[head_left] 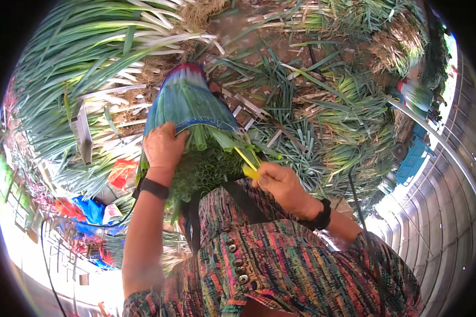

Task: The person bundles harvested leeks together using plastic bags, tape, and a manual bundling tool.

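In front of my body lies a long bag [188, 100] of thin see-through material with a blue rim and a red far end, packed with leeks. Their cut green tops [206, 171] poke out of its mouth towards me. My left hand [165, 145] is closed on the left side of the blue rim. To the right of the mouth, my right hand [280, 182] pinches a thin yellow strip [250, 170], which runs up to the right edge of the rim. Several loose leaves hang over that edge.
Heaped leeks [106, 47] spread on the left, roots towards the middle. More leeks and cut leaves [349, 116] cover the ground at right. A metal frame piece [82, 132] stands left of the bag, near an orange-red plastic scrap [122, 173]. A teal crate [409, 161] stands far right.
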